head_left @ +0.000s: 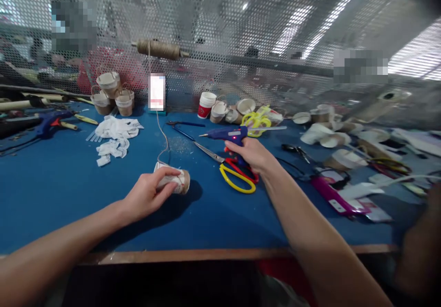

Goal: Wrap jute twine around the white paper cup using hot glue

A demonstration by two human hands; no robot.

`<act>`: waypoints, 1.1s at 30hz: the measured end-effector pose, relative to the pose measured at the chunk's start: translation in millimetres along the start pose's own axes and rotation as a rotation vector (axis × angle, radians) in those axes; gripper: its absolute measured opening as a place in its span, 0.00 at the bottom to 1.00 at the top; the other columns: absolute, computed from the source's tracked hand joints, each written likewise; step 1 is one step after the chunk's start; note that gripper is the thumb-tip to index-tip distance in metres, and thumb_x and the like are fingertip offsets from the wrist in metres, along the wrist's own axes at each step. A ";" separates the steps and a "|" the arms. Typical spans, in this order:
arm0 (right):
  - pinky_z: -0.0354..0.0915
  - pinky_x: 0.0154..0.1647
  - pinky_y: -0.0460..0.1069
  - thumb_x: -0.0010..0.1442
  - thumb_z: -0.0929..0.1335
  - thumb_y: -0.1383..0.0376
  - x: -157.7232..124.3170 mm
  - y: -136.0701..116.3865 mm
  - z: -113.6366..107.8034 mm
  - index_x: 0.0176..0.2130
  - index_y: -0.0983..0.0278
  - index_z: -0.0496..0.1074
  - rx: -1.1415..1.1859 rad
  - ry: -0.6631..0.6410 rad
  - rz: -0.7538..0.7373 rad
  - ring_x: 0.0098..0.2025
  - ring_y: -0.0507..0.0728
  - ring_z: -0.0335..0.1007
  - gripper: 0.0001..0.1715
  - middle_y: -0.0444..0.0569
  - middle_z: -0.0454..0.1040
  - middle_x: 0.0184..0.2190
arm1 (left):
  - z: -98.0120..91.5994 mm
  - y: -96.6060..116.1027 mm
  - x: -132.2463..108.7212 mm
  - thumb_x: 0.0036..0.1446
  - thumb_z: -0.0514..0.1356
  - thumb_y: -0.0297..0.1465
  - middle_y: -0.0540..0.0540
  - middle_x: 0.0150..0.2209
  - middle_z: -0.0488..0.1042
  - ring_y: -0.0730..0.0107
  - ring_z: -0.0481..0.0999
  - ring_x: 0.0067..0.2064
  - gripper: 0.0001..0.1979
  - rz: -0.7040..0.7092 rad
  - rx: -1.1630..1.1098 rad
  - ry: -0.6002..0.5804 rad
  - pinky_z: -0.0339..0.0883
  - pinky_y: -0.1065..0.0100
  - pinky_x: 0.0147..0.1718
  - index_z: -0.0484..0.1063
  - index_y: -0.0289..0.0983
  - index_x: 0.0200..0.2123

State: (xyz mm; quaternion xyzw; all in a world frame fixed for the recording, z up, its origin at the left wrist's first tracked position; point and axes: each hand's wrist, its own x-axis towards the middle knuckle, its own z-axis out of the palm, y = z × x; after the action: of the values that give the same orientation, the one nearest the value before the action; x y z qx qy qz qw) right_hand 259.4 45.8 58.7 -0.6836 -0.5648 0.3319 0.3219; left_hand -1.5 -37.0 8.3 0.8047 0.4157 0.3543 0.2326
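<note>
The left hand (149,191) grips a small cup (185,181), thumb and fingers closed across its side; the cup is tipped over sideways, left of the red-and-yellow-handled scissors (209,152) and apart from them. The right hand (254,154) is wrapped around the grip of a blue glue gun (227,133), which is just beyond the scissors, nozzle pointing left, a small red light glowing on its body.

A thin cord (168,144) runs from the cup up to a spool of twine (158,49) — far beyond the scissors and to their left, against a perforated metal screen (213,17). A blue-handled tool (191,124) lies near the tips of the scissors. Left of them, past the cup, are crumpled white pieces (119,127) and a cluster of small cups with handles (124,104). Beyond the scissors stands a red-and-white cup (206,105). To their right lies a purple device (330,192), blurred — all this on a blue tabletop (69,178) with the scissors lying near its middle.
</note>
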 end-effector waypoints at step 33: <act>0.60 0.47 0.52 0.58 0.52 0.41 -54.5 -29.6 68.5 0.39 0.66 0.76 0.139 -0.677 -0.335 0.41 0.57 0.70 0.40 0.52 0.76 0.37 | -5.0 9.7 3.8 0.59 0.51 0.31 0.44 0.38 0.76 0.71 0.74 0.30 0.11 0.062 -0.063 -0.042 0.68 0.68 0.31 0.67 0.36 0.43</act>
State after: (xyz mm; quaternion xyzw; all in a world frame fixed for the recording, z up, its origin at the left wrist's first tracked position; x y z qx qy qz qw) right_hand 179.2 1.2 48.5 -0.4101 -0.7192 0.5193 0.2122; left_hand 1.1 -38.7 19.4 0.8167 0.3744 0.3572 0.2552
